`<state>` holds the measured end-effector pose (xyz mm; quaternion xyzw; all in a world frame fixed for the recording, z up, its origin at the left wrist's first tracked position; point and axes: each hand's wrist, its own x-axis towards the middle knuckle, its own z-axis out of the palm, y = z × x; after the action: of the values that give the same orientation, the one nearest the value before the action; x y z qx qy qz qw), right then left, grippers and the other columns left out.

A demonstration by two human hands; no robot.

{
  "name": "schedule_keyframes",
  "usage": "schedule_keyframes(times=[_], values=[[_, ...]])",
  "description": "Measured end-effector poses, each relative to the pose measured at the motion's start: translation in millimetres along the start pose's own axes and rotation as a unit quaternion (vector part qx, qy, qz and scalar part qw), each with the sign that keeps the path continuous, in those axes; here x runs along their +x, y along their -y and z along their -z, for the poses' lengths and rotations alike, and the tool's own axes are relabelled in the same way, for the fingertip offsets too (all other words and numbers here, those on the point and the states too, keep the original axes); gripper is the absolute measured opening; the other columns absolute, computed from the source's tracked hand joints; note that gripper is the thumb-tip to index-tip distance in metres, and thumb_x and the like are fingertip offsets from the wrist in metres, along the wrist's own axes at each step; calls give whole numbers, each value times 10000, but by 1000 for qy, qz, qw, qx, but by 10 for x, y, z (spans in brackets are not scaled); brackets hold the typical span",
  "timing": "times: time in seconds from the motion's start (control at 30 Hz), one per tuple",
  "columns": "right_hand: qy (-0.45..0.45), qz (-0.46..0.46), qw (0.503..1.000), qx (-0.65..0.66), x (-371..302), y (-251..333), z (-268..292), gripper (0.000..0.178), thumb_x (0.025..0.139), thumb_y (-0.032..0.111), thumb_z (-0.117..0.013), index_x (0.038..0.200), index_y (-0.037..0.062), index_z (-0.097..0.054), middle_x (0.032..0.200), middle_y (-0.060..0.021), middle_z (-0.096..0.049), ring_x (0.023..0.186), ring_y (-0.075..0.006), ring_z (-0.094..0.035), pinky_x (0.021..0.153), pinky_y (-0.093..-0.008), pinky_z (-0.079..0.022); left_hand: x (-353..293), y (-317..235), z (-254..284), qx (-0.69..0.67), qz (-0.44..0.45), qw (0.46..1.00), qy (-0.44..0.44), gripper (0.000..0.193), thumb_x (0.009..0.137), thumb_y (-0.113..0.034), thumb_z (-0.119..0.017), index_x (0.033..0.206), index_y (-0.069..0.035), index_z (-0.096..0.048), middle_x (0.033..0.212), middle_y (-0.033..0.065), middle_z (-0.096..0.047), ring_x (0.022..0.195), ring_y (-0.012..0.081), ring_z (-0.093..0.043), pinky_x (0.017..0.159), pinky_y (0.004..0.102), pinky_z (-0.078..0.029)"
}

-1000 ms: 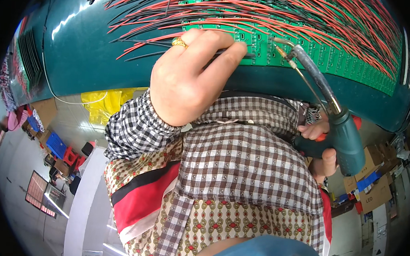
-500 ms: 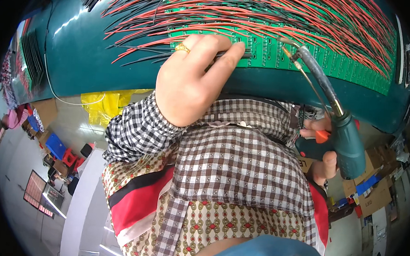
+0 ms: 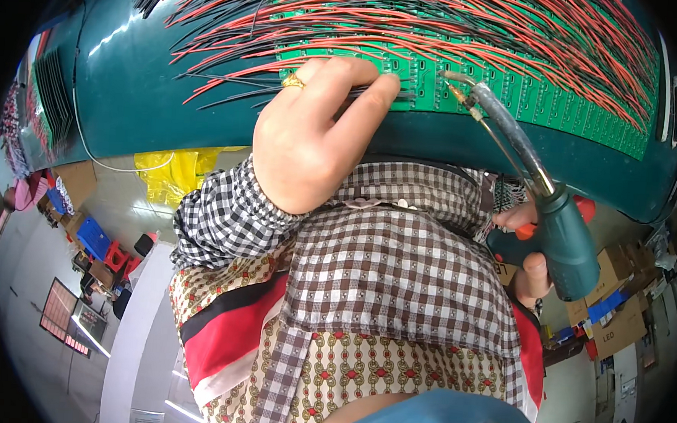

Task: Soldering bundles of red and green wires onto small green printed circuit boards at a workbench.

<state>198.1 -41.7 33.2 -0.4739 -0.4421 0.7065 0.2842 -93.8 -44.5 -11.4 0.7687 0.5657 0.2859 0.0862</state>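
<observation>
The left hand pinches black wires, apparently steadying their ends over green boards beneath it; the right hand grips a soldering gun, tip angled leftward.

soldering gun extends from right of frame over green circuit boards.
right hand grips it; left hand pinches black wires, upper centre.
</observation>
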Motion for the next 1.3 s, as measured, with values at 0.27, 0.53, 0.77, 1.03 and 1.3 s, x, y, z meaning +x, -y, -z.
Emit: schedule_keyframes(times=[0.27,0.53,0.77,1.03,1.3], values=[[-34,32,996,-81,11,-29,-14,851,797,498,-631,1288,-140,-357,892,-149,-587,790,-253,-608,736,-393,-533,53,-11,-40,19,-84,996,-6,332,629,-49,-605,952,16,-646,872,76,-570,780,221,-583,652,303,-516],[-29,26,996,-82,-10,-28,-24,856,802,502,-626,1292,-144,-350,901,-151,-588,794,-257,-606,751,-403,-530,32,-42,-20,14,-39,999,-18,347,638,94,-652,970,-3,-677,863,84,-594,724,228,-611,632,318,-497],[44,5,999,-9,-3,11,90,643,796,401,-708,1191,-52,-477,1014,-130,-577,981,-250,-569,903,-411,-457,86,-61,60,19,-26,999,11,335,641,90,-653,959,-11,-677,862,79,-606,683,209,-610,608,304,-490],[57,19,998,-13,-9,-18,79,580,821,367,-689,1173,-49,-492,1031,-137,-575,980,-251,-574,906,-406,-456,111,-49,40,44,-58,997,16,308,615,4,-632,923,-9,-649,860,75,-565,722,205,-594,594,283,-479],[65,3,998,-21,-12,-51,96,469,825,292,-696,1099,-42,-512,1032,-156,-565,971,-263,-571,905,-433,-469,129,-60,59,34,-31,998,37,318,607,69,-662,917,3,-674,854,88,-601,734,218,-619,601,299,-488]])
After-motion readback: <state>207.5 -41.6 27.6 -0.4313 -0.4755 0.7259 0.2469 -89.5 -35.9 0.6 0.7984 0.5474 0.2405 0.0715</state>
